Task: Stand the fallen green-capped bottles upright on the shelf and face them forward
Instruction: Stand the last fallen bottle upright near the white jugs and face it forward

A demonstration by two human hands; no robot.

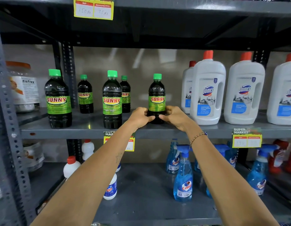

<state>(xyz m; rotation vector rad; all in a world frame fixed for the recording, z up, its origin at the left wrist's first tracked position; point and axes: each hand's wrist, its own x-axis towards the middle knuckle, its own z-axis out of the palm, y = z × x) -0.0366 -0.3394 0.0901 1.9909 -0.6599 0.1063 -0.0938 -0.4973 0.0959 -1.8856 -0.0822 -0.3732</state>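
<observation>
Nearest the camera, two bare forearms reach forward and up from the lower edge of the view. The right wrist carries a thin bead bracelet.

Below the arms, the lower shelf carries blue spray bottles on the right and white red-capped bottles on the left.

At the front edge of the middle shelf, yellow price tags hang down.

The left hand and the right hand meet at the base of one green-capped bottle. The fingers of both hands are curled closed around its lower body, the left-hand ones wrapping the left side and the right-hand ones the right side, with thumbs toward the front. The bottle stands upright on the middle shelf, label facing forward, cap on top.

To the left on the same shelf, two larger green-capped bottles stand upright near the front, labels forward. Two smaller green-capped bottles stand upright behind them, nearer the back wall.

To the right of the held bottle, white jugs with red caps stand in a row, just beside it but apart.

At far left, a clear jar with an orange lid stands behind the shelf upright.

Overhead, a further price tag hangs from the upper shelf.
</observation>
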